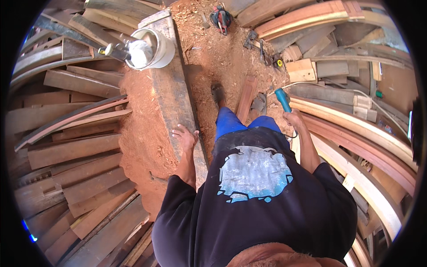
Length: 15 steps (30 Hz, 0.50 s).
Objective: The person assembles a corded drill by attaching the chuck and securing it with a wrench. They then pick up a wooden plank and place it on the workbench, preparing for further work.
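My left hand (186,137) is open, its fingers spread over the long weathered wooden beam (171,89) on my left. Whether the palm rests on the wood I cannot tell. On my right side, my right hand (293,119) is closed around a teal power tool (283,99) with a rounded body. A dark cord hangs below that hand. Which kind of power tool it is does not show. A white bucket (167,51) stands at the far part of the beam, holding a pale white thing and some tool handles.
Sawdust and shavings (204,66) cover the ground. A red-and-black power tool (221,20) lies far ahead. A yellow tape measure (279,62) and a reddish board (247,98) lie nearer. Planks (82,147) are stacked on the left; long curved-looking boards (356,124) line the right.
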### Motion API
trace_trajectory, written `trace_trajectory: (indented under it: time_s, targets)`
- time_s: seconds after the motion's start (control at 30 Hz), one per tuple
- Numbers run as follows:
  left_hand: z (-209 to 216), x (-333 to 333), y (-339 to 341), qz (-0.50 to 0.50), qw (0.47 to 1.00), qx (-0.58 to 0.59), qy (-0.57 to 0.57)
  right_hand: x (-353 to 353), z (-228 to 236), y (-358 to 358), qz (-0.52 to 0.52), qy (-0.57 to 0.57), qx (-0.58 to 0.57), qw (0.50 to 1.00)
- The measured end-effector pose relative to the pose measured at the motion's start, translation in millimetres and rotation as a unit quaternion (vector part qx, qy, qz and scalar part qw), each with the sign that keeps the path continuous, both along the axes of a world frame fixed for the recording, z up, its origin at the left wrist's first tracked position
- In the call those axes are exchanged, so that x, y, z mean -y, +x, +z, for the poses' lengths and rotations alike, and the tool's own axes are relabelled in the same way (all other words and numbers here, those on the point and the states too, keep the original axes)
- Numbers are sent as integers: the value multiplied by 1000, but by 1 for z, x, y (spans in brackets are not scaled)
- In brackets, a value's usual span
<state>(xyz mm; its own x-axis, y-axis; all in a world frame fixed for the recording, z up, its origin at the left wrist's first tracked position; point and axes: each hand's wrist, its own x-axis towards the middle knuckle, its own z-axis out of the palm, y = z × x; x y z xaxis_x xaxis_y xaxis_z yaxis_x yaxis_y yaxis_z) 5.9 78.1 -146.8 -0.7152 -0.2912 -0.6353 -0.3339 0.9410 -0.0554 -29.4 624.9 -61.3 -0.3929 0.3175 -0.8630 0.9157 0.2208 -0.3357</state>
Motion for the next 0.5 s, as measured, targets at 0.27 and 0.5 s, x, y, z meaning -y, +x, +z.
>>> trace_trajectory:
  time_s: [0.27, 0.5]
  targets:
    - [6, -5, -14, 43, 998, 10, 34, 47, 15, -73, -10, -2, 0, 1000]
    - [-10, 6, -9, 9, 999, 22, 25, 61, 6, -87, -39, -48, -79, 995]
